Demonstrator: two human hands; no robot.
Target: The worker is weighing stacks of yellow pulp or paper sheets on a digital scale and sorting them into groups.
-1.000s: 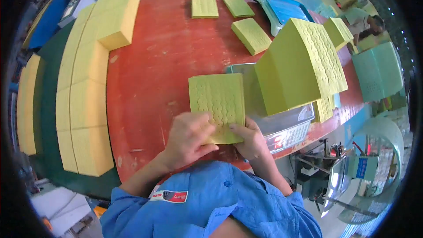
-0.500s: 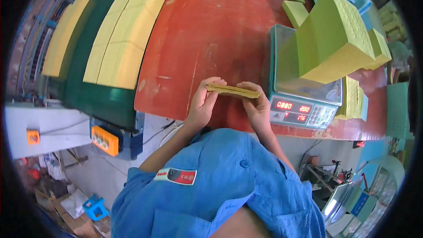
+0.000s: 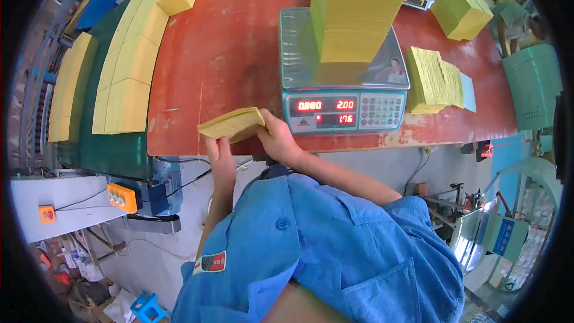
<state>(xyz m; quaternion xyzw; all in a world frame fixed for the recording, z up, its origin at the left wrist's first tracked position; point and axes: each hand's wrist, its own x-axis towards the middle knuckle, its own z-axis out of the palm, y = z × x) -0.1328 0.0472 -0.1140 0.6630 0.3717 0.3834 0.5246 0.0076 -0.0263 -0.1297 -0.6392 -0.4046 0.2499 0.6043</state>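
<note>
A thin stack of yellow paper sheets (image 3: 232,124) is held up at the near edge of the table, tilted, with its broad face partly showing. My left hand (image 3: 221,158) grips it from below at its left part, fingers pressed against the sheets. My right hand (image 3: 276,139) is closed on its right end. To the right of my hands stands a digital scale (image 3: 347,110) with a metal pan and lit red figures. A tall block of yellow paper (image 3: 359,24) rests on the pan.
Long rows of yellow paper blocks (image 3: 125,78) stand on a green belt (image 3: 110,152) at the left. On the red table (image 3: 221,48), right of the scale, sit a slumped yellow stack (image 3: 427,81) and another block (image 3: 460,11). A person (image 3: 517,24) is at the far right.
The view has swung to the right, so the scale appears nearer the middle. The thin paper stack has turned from edge-on to tilted, still between both hands.
</note>
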